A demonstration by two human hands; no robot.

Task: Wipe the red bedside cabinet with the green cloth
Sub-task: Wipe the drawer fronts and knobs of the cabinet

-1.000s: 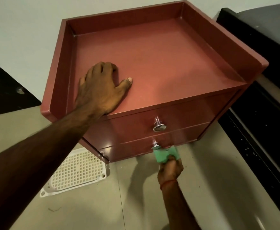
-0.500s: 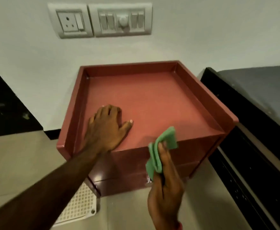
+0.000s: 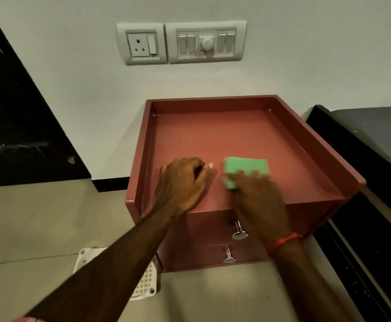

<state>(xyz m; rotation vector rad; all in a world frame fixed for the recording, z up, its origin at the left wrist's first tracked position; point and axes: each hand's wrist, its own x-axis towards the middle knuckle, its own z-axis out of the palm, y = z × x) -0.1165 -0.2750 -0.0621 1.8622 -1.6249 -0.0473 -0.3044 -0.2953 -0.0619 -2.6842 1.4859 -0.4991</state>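
Head view, looking down on a red bedside cabinet (image 3: 236, 133) that stands against a white wall (image 3: 73, 77), with a raised rim along its back and both sides and an open front edge. The right hand (image 3: 258, 198) lies palm down on the cabinet top near the front edge, fingers spread flat over a folded green cloth (image 3: 244, 169), pressing it to the surface rather than closing around it; the far part of the cloth shows beyond the fingertips. A red thread (image 3: 285, 241) circles the right wrist. The left hand (image 3: 183, 185) rests on the top just beside the cloth, on its left, with fingers curled loosely under and nothing grasped; the two hands are near but apart. Below the top, two drawer fronts each carry a metal knob, upper (image 3: 239, 232) and lower (image 3: 229, 256). On the wall above the cabinet are a socket plate (image 3: 141, 44) and a switch plate with a central dial (image 3: 205, 43). A white perforated panel (image 3: 143, 282) lies on the tiled floor (image 3: 39, 217) at the cabinet's lower left, partly hidden by the left forearm. A dark bed frame (image 3: 364, 182) stands to the right of the cabinet.
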